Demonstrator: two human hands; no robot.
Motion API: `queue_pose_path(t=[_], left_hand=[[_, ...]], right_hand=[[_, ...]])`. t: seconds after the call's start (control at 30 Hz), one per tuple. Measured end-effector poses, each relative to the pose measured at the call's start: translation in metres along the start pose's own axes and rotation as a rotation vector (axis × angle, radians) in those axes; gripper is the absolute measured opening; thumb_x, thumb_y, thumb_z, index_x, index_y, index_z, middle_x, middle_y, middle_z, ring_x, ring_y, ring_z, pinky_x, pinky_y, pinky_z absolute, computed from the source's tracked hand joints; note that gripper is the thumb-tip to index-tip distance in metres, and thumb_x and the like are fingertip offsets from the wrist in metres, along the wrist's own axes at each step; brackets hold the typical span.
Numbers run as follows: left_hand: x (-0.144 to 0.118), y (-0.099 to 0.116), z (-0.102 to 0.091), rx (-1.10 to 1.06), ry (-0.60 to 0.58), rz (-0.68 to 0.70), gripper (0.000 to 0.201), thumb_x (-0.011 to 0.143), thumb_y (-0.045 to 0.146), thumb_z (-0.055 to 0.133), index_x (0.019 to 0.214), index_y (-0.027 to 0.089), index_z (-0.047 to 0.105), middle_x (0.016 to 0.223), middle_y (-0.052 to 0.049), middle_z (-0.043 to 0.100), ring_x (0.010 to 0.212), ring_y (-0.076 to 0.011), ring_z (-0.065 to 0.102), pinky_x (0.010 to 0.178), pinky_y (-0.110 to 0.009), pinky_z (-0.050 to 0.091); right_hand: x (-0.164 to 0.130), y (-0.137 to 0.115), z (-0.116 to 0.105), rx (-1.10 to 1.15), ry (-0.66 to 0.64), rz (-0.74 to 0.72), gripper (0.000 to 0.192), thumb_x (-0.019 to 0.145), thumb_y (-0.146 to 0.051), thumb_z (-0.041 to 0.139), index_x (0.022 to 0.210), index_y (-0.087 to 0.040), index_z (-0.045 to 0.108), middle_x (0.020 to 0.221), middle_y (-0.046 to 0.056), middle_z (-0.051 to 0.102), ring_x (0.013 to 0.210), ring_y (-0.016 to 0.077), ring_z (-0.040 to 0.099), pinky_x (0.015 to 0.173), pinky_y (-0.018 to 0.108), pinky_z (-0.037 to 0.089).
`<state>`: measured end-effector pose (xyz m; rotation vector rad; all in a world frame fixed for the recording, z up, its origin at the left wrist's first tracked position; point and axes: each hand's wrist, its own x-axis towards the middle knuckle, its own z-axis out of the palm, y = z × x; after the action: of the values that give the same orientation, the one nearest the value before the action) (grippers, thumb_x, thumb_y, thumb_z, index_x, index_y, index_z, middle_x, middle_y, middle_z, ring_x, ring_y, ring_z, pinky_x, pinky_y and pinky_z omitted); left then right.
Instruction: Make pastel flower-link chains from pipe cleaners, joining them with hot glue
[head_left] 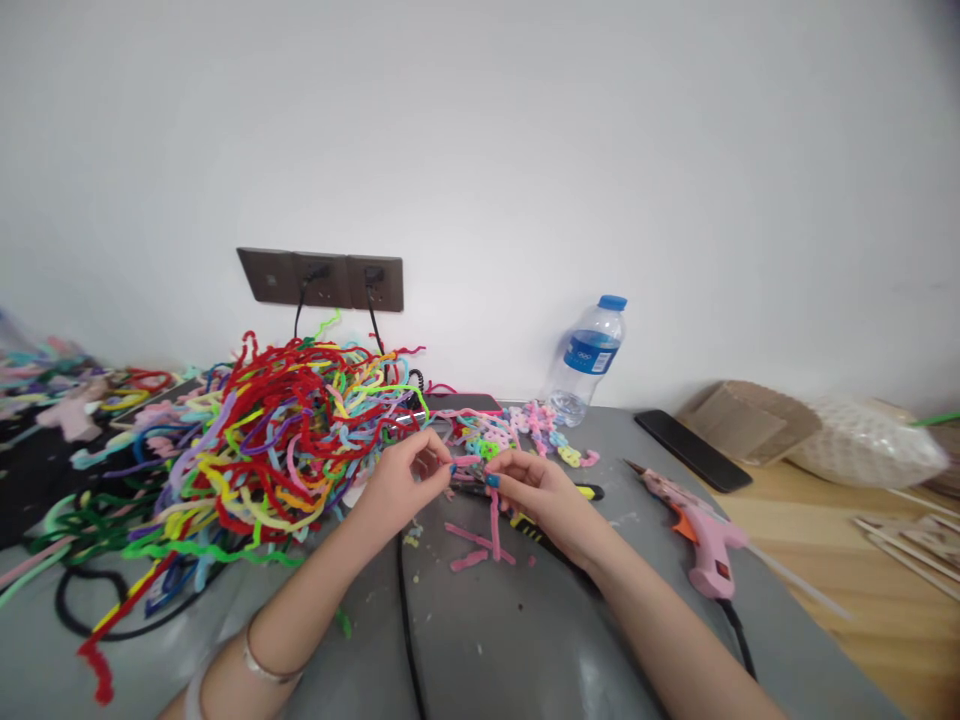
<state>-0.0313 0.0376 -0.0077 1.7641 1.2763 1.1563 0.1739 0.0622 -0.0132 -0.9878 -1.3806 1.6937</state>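
Pink pipe cleaner (493, 520) held over grey table (525, 640) before white wall (525, 130).

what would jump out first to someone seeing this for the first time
A big tangled heap of bright pipe cleaners, mostly red, yellow and green, fills the left of the grey table. At centre, the left hand and right hand pinch a pink pipe cleaner piece; a pink glue gun lies right.

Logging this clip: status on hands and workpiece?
Left hand and right hand pinching pink pipe cleaner together. Cut pink pieces below. Pipe-cleaner pile crowding left.
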Motion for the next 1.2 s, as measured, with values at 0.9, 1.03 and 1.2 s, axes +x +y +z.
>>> queue_pose_path(t=[0.9,1.03,1.2], left_hand=[[-0.005,0.006,0.018,0.142,-0.041,0.182,0.009,0.081,0.014,0.056,0.076,0.017,0.063,0.067,0.002,0.059,0.058,-0.01,0.049,0.056,-0.02,0.035],[-0.005,0.008,0.021,0.044,-0.059,0.081,0.006,0.08,0.018,0.057,0.077,0.017,0.061,0.066,0.003,0.058,0.055,-0.0095,0.045,0.053,-0.02,0.033],[-0.007,0.007,0.022,-0.044,-0.064,-0.006,0.005,0.079,0.021,0.056,0.076,0.018,0.058,0.066,0.003,0.054,0.059,-0.0107,0.046,0.056,-0.021,0.035]], right_hand=[[0.001,0.003,0.003,0.153,0.041,-0.069,0.041,0.064,-0.051,0.085,0.078,-0.021,0.061,0.067,-0.004,0.058,0.063,0.0126,0.051,0.058,0.025,0.033],[0.001,0.003,0.002,0.143,0.017,-0.1,0.039,0.067,-0.051,0.084,0.079,-0.022,0.061,0.069,-0.003,0.058,0.064,0.013,0.05,0.06,0.025,0.033],[-0.001,0.003,0.002,0.131,0.005,-0.126,0.036,0.071,-0.049,0.082,0.08,-0.021,0.061,0.072,-0.003,0.058,0.066,0.013,0.051,0.062,0.025,0.035]])
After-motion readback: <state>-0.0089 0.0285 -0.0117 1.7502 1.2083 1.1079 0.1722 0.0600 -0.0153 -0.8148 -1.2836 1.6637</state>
